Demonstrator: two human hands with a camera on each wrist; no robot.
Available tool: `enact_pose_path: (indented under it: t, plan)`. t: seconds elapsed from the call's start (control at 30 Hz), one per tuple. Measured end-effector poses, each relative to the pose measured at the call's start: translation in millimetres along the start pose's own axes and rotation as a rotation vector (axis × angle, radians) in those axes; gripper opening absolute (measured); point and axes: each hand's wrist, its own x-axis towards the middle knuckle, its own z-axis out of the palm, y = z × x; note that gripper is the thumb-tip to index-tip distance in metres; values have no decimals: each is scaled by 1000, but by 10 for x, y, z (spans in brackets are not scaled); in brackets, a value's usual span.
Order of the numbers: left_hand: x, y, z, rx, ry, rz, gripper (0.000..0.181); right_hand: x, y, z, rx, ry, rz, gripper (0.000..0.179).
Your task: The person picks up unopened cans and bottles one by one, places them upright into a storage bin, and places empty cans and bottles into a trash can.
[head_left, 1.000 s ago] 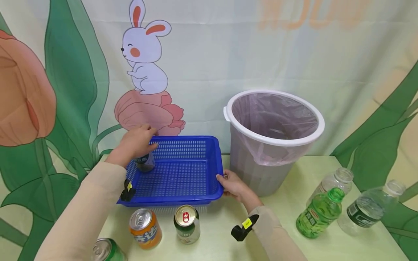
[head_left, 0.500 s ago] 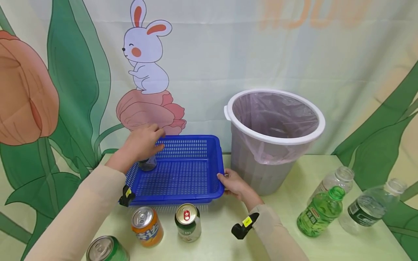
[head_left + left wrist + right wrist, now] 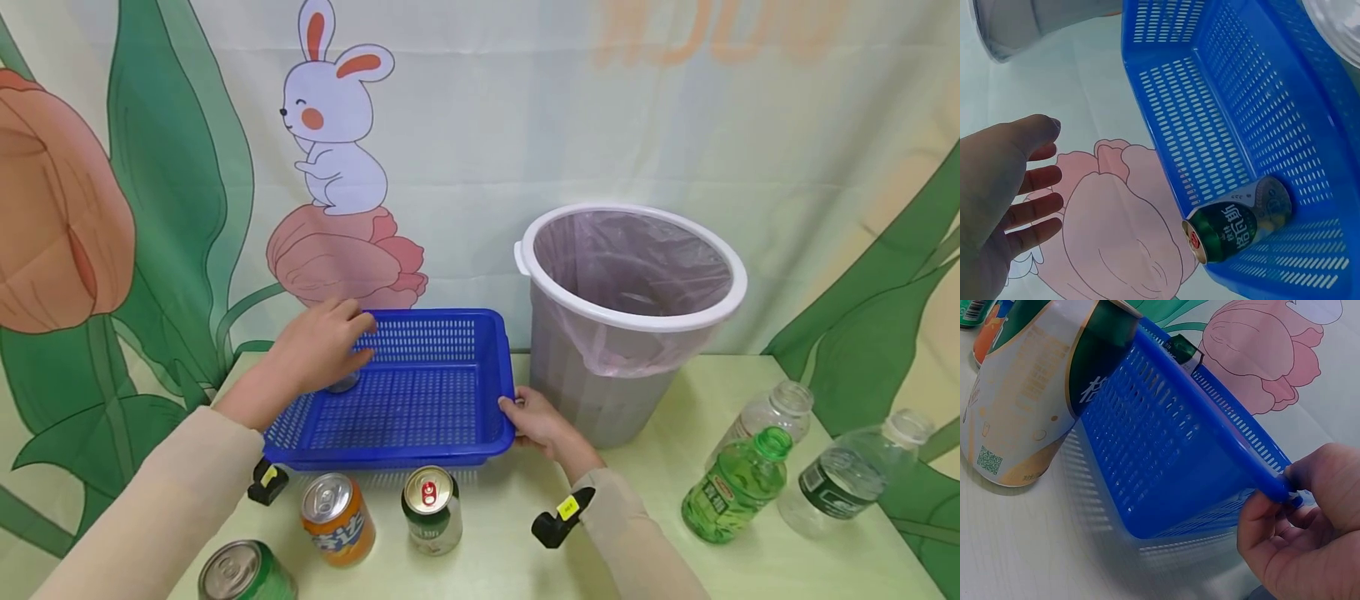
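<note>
A blue plastic basket [image 3: 405,408] with slotted walls stands at the back of the table. My right hand [image 3: 536,421] pinches its right rim between thumb and fingers, as the right wrist view shows close up. Over the basket's left end is my left hand [image 3: 318,342], fingers relaxed and parted, holding nothing. Beneath it a green and silver drink can [image 3: 1238,219] stands inside the basket's back left corner, apart from the fingers in the left wrist view. From the head view, my left hand hides most of that can.
An orange can [image 3: 337,521], a green-and-white can [image 3: 432,512] and a green can [image 3: 247,575] stand before the basket. A lined grey bin [image 3: 600,400] is right of it. Further right are a green bottle [image 3: 735,492] and two clear bottles [image 3: 843,479].
Over the last second my left hand first shifts right, then comes slightly nearer, its forearm moving down and left. My right hand keeps its hold on the rim; the basket stays about where it was.
</note>
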Motion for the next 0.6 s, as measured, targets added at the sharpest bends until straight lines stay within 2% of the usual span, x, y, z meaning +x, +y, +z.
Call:
enact_pose_path:
  t: [0.23,0.47,0.6]
  plan:
    - [-157,19,-50,-4,14,33,26,-6,1,1,-8,6,-7,18]
    - [-348,25,-73,-32,73,72,21,8,9,-3,2,1,-10,19]
    - [-449,48,-109,-24,45,58,25,14,10,-3,-4,-1,-4,23]
